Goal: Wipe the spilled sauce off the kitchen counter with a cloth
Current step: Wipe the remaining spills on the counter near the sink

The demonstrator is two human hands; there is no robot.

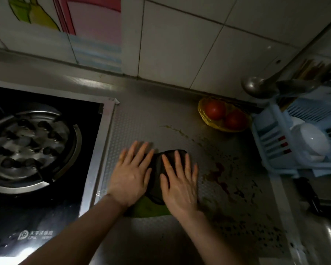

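- The dark, folded wiping cloth (158, 175) is lying on the grey dimpled metal counter (141, 121), over a green patch at its near edge, with the left hand (129, 180) and right hand (180, 185) pressing it flat, fingers spread, gripping nothing.
- The red and brownish spilled sauce (221, 175) is sitting just right of the cloth, speckling outward, seemingly unwiped.
- A broad sweep is risking smearing sauce toward the pale blue plastic dish rack (275, 142).
- The yellow woven basket of red tomatoes (223, 115) is crowding the far streak.
- The black glass gas hob (46, 150) is lying left, well clear.
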